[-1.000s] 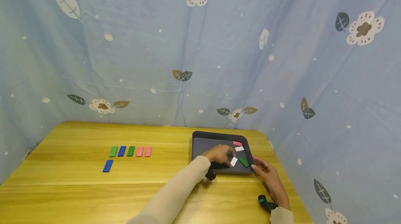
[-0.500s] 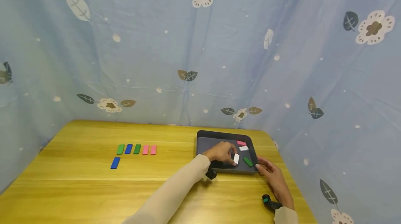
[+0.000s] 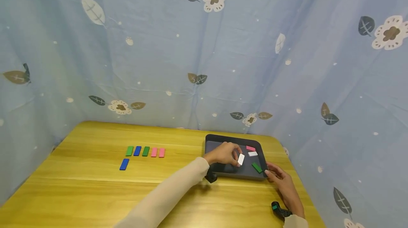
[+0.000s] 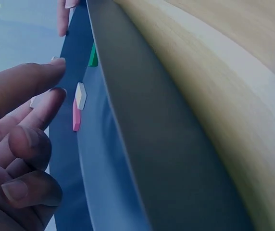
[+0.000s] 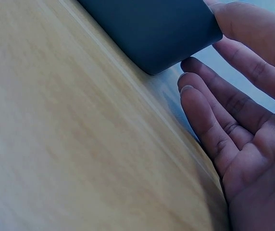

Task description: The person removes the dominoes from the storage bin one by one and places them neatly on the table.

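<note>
A small white tile (image 3: 241, 159) is pinched between the thumb and fingertips of my left hand (image 3: 224, 153), raised a little over the dark grey tray (image 3: 236, 176). Farther right inside the tray lie a pink tile (image 3: 250, 148), a second white tile (image 3: 253, 154) and a dark green tile (image 3: 256, 167). At the tray's near right corner my right hand (image 3: 283, 183) holds the edge, thumb on the corner and index finger along the outer side. Its other fingers hang loosely bent, seen in the right wrist view.
On the wooden table (image 3: 95, 189), left of the tray, a row holds a light green tile (image 3: 129, 150), a blue tile (image 3: 137, 150), a dark green tile (image 3: 145, 151) and two pink tiles (image 3: 154, 152). Another blue tile (image 3: 124, 164) lies below them. A patterned curtain (image 3: 153, 61) surrounds the table.
My left hand has taken the white tile from the tray floor and lifted it slightly. The right hand stays at the tray corner. The head view has swung left.
</note>
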